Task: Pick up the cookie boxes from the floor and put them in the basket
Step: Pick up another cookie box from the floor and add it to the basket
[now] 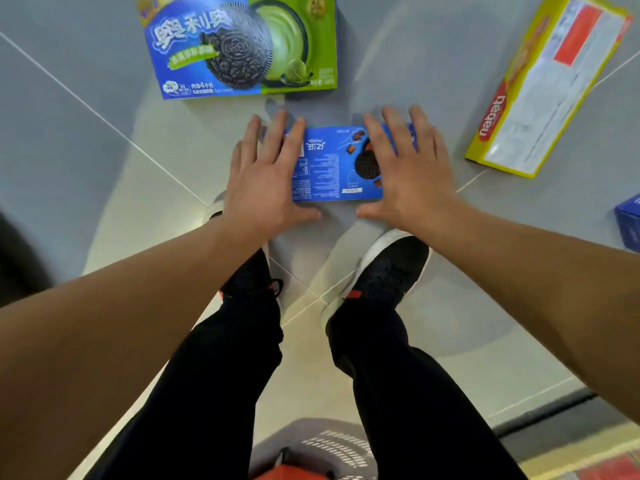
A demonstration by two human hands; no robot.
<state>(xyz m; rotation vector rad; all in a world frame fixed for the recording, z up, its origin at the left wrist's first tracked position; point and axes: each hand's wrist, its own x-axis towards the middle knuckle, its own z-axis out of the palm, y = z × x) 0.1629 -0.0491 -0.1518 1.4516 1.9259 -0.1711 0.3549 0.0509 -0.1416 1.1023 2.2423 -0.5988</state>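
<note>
Smooth grey floor tiles (pixel 86 143) with thin pale grout lines cover the ground, glossy enough to show soft reflections. A small blue cardboard box (pixel 334 164), flat and rectangular with a dark round cookie printed on it, lies on the floor directly ahead of the person's black shoes (pixel 391 268), which have white soles and red tabs. The left hand (pixel 266 181) lies over the box's left end with fingers straight and spread, thumb stretched along the near edge. The right hand (pixel 408 171) covers the right end the same way, fingers apart and straight, thumb pointing inward. Neither hand is curled round the box; whether the palms press it cannot be told.

Beyond it lies a larger blue-and-green box (pixel 242 46), flat, printed face up, showing a big embossed sandwich cookie. To the right a long yellow box (pixel 540 88) rests at a slant, its pale label panel upward. A corner of another blue box (pixel 628 223) shows at the right edge. Between the black trouser legs, at the bottom, a grey slotted plastic basket (pixel 332 441) is partly visible.
</note>
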